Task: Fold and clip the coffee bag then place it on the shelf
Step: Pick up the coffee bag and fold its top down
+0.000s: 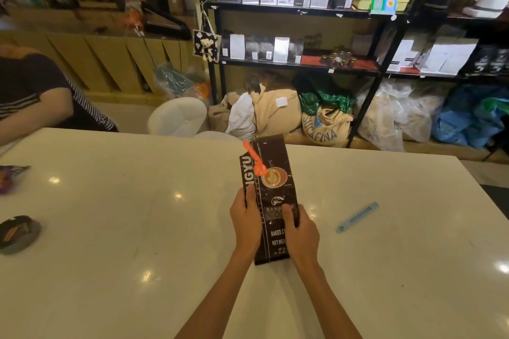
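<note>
A tall dark brown coffee bag (271,173) stands upright on the white table (110,228), printed with a coffee cup and white lettering. An orange plastic scoop (254,158) rests against its upper front. My left hand (245,221) grips the bag's left edge and my right hand (301,232) grips its right edge, both at the lower half. A light blue sealing clip (357,217) lies flat on the table to the right of the bag, apart from my hands. The black shelf (297,9) with rows of bags stands behind the table.
A person in a striped dark shirt (41,96) sits at the table's far left. A dark round object (19,232) and a colourful wrapper (9,176) lie near the left edge. Sacks (325,124) and plastic bags fill the floor under the shelf.
</note>
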`<state>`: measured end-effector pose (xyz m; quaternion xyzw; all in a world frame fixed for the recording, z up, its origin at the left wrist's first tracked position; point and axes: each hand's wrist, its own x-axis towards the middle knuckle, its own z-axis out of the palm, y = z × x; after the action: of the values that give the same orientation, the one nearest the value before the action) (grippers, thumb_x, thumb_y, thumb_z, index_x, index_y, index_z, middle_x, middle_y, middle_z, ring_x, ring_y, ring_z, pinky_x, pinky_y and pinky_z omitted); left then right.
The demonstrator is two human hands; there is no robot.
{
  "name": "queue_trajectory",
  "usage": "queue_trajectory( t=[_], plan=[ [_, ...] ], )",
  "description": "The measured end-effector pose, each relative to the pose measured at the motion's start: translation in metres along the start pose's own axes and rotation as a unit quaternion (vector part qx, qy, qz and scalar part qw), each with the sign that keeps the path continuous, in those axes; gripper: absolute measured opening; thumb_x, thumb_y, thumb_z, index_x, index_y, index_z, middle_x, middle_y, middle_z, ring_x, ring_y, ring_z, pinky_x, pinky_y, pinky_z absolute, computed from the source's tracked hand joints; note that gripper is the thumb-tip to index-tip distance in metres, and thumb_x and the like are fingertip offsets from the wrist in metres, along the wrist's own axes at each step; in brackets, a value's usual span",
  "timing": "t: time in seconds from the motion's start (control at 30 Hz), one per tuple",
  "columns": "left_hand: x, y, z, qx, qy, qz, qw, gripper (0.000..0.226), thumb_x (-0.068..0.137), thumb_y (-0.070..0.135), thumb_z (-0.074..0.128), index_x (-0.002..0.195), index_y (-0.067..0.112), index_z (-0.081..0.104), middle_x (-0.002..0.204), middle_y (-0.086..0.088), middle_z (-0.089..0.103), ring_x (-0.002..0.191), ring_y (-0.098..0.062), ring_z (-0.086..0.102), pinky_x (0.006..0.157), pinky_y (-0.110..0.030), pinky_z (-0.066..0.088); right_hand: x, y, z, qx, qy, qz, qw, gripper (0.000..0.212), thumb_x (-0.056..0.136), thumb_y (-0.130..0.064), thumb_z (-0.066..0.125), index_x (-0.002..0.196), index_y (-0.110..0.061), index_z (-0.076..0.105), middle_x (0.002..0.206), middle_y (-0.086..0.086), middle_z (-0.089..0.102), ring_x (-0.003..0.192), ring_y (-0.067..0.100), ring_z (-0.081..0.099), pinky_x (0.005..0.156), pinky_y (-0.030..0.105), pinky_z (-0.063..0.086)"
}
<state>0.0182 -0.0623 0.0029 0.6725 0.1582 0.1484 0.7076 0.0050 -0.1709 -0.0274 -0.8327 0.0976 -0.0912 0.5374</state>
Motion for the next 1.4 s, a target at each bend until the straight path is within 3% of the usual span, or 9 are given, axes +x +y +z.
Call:
queue_trajectory(
  t=[0.13,0.23,0.47,0.77,1.0,1.1,1.17,1.3,1.4],
  plan=[
    [-0.01,-0.009,0.006,0.04,-0.087,0.019,0.995,0.022,0.101,0.034,0.045,0.11,0.018,0.057,0.096,0.007,0.069,0.087,-0.005,0.07,0.072,-0.024,0.059,-0.006,0.004,0.005,0.073,0.084,0.064,0.992,0.041,0.085,-0.062,0.039,0.092,-0.028,0.062,0.078,-0.015,0.067,0.072,0.003,0.068,0.065,0.024,0.055],
    [-0.025,-0.025,0.003,0.11,-0.066,-0.018,0.992,0.031,0.094,0.05,0.046,0.11,0.024,0.056,0.096,0.01,0.07,0.083,-0.002,0.071,0.072,-0.025,0.06,-0.007,-0.002,0.009,0.086,0.12,0.057,0.987,0.045,0.089,-0.058,0.036,0.089,-0.025,0.065,0.076,-0.013,0.067,0.072,0.006,0.068,0.061,0.021,0.052],
    [-0.018,-0.02,-0.002,0.024,-0.008,-0.03,0.999,0.038,0.101,0.038,0.043,0.089,0.011,0.067,0.082,-0.005,0.074,0.075,-0.014,0.073,0.064,-0.037,0.062,-0.009,-0.006,0.006,0.209,0.016,0.091,0.973,0.039,0.095,-0.053,0.033,0.093,-0.032,0.066,0.091,-0.001,0.075,0.081,0.011,0.074,0.069,0.029,0.06],
    [-0.015,-0.023,-0.003,-0.033,-0.051,-0.087,0.994,0.045,0.103,0.041,0.034,0.097,0.014,0.069,0.091,-0.007,0.077,0.085,-0.021,0.075,0.075,-0.036,0.06,-0.006,-0.001,0.008,0.017,0.137,0.045,0.989,0.063,0.097,-0.05,0.024,0.058,-0.013,0.055,0.05,-0.005,0.058,0.044,0.008,0.056,0.043,0.018,0.04],
    [-0.017,-0.027,-0.006,0.088,0.013,0.02,0.996,0.032,0.102,0.028,0.042,0.085,0.011,0.064,0.075,0.002,0.069,0.069,-0.016,0.068,0.054,-0.018,0.054,-0.016,0.002,0.009,0.06,0.025,0.052,0.997,0.048,0.097,-0.053,0.029,0.12,-0.022,0.057,0.093,-0.011,0.07,0.08,0.005,0.069,0.073,0.033,0.061],
    [-0.023,-0.026,0.0,0.098,-0.049,0.025,0.994,0.015,0.103,0.024,0.042,0.108,0.021,0.056,0.082,0.008,0.07,0.075,-0.017,0.071,0.059,-0.019,0.057,-0.005,-0.004,0.004,0.073,0.089,0.024,0.993,0.051,0.1,-0.045,0.031,0.144,-0.022,0.042,0.103,-0.009,0.065,0.083,-0.001,0.065,0.07,0.02,0.055],
    [-0.02,-0.022,-0.002,0.044,-0.121,0.022,0.991,0.035,0.102,0.021,0.046,0.136,0.028,0.04,0.092,0.001,0.074,0.083,-0.016,0.074,0.068,-0.028,0.061,0.002,-0.005,-0.003,0.079,0.083,0.015,0.993,0.05,0.103,-0.039,0.028,0.15,-0.025,0.033,0.1,-0.006,0.065,0.082,0.001,0.067,0.067,0.018,0.054],
    [0.005,-0.013,-0.022,0.113,-0.244,0.078,0.96,0.06,0.094,0.007,0.06,0.138,0.044,0.041,0.119,0.006,0.067,0.103,-0.001,0.066,0.087,-0.021,0.056,0.011,-0.002,-0.031,0.1,-0.087,0.003,0.991,0.056,0.105,-0.032,0.029,0.152,-0.042,0.0,0.108,-0.02,0.062,0.083,-0.003,0.071,0.065,0.013,0.056],
    [0.017,-0.006,-0.033,0.199,-0.281,0.137,0.929,0.058,0.089,0.008,0.066,0.126,0.049,0.05,0.119,0.009,0.065,0.106,-0.001,0.061,0.091,-0.019,0.052,0.019,-0.002,-0.054,0.072,-0.19,-0.035,0.979,0.071,0.099,-0.028,0.052,0.153,-0.044,0.008,0.128,-0.016,0.056,0.1,-0.002,0.067,0.077,0.017,0.057]
  ],
)
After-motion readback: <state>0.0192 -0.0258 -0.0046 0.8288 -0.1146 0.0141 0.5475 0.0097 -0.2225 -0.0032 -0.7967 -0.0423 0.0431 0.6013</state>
